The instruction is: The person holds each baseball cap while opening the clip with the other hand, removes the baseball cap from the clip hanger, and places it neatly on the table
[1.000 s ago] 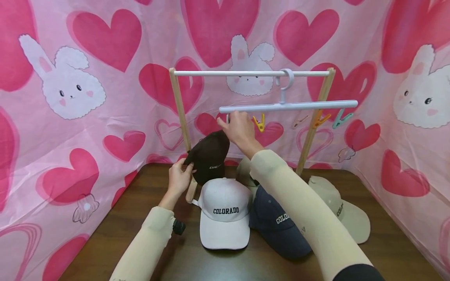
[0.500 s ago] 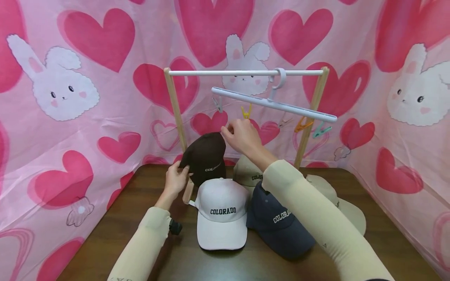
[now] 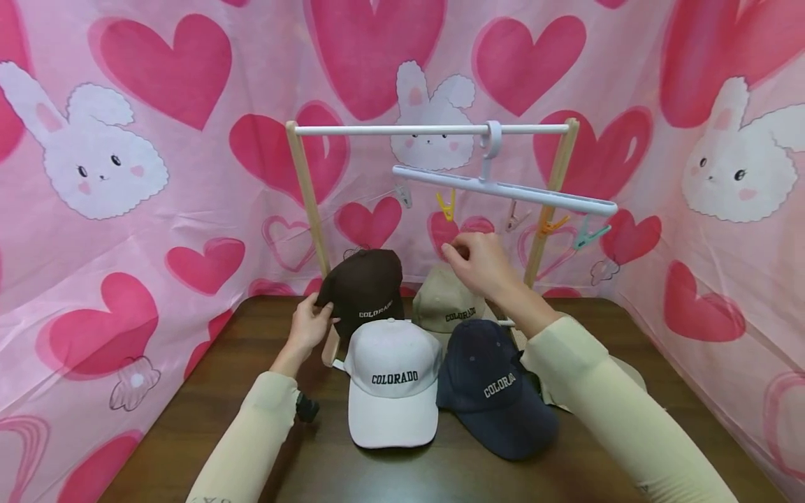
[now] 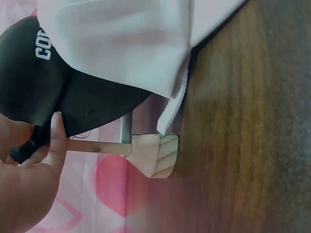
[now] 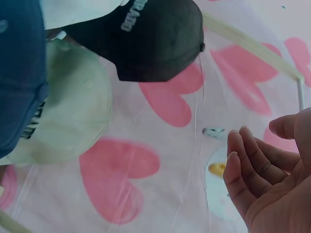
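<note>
My left hand (image 3: 309, 323) pinches the back edge of a dark brown cap (image 3: 367, 283) between thumb and fingers; the left wrist view shows the same grip on the dark cap (image 4: 29, 82). The cap stands behind a white cap (image 3: 393, 353). My right hand (image 3: 481, 262) is in the air, below a white hanger (image 3: 503, 188), with nothing in its loosely bent fingers. In the right wrist view the right hand (image 5: 272, 179) shows a gap between thumb and fingers. Several clothespins dangle from the hanger, among them a yellow one (image 3: 446, 206) and a grey one (image 3: 404, 195).
The hanger hooks over the white bar (image 3: 390, 130) of a wooden rack (image 3: 305, 188). A navy cap (image 3: 490, 377) and an olive-beige cap (image 3: 446, 297) stand right of the white cap. Another beige cap (image 3: 629, 370) is partly behind my right sleeve. All rest on a brown table (image 3: 207, 398).
My right hand has moved away from the grey clothespin, down and to the right. The hanger has swung and now slopes down to the right. The dark cap has lowered slightly, still held by my left hand.
</note>
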Available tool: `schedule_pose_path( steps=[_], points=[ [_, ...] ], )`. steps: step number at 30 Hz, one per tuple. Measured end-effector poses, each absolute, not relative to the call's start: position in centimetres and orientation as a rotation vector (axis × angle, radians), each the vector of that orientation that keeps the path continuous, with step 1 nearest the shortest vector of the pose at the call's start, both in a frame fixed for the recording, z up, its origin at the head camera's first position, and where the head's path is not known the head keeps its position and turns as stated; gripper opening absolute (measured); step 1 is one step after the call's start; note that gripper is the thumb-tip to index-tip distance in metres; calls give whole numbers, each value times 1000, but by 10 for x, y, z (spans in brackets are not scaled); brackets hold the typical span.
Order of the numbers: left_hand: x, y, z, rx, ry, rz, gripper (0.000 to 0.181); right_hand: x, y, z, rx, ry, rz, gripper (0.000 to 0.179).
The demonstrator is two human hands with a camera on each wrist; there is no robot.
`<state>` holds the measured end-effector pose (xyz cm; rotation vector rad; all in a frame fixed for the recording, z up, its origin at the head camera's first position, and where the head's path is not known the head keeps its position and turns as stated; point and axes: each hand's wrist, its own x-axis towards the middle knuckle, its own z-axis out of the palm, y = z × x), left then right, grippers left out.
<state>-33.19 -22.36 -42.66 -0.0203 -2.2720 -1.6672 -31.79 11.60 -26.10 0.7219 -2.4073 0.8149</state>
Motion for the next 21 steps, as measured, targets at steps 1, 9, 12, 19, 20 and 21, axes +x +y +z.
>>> schedule_pose_path(
  steps=[1,9,12,19,20,21],
  points=[
    [-332,-224,-427,-15,-2279,-1663,29,-316,121,-262,712,-2410,819,27],
    [-334,-226,-430,15,-2326,-1643,30,-300,161,-274,651,-2378,832,22],
    [-332,-228,-431,25,-2386,-1609,37,-295,174,-279,632,-2390,834,21],
    [-324,-235,-433,7,-2542,-1535,60,-283,205,-292,569,-2430,805,20],
    [-322,-237,-433,-9,-2572,-1508,62,-281,210,-294,564,-2423,794,19],
    [-321,-238,-433,-27,-2602,-1479,63,-279,214,-295,561,-2418,784,19]
  ],
)
